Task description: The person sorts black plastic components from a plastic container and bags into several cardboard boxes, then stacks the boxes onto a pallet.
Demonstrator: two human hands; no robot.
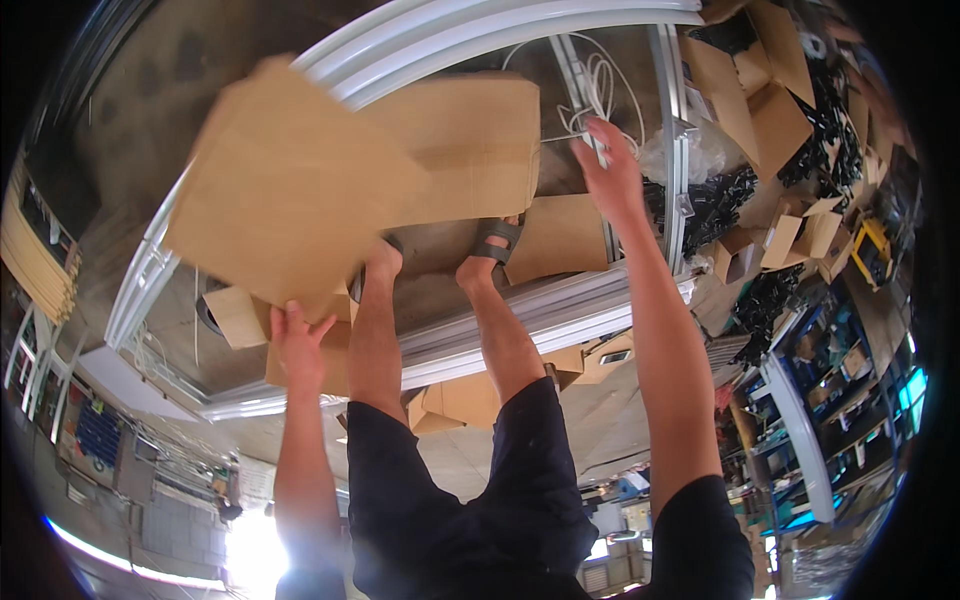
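A flat brown cardboard sheet [290, 190], slightly blurred, is tilted up at the left. My left hand [298, 345] grips its near edge, with the fingertips showing at the rim. To the right, my right hand [612, 175] is raised with its fingers apart and nothing in them. Below or behind that hand lies a coil of white cable [600, 90]. Another cardboard piece [450, 150] lies flat on the floor beyond my feet, partly covered by the raised sheet. Part of a cardboard box [240, 318] shows just under my left hand.
White metal profiles [480, 40] frame the floor area around my feet, with more profiles [540, 325] crossing behind my legs. Open cardboard boxes [780, 120] and heaps of small black parts [715, 210] crowd the right. A yellow bin [872, 253] stands there too.
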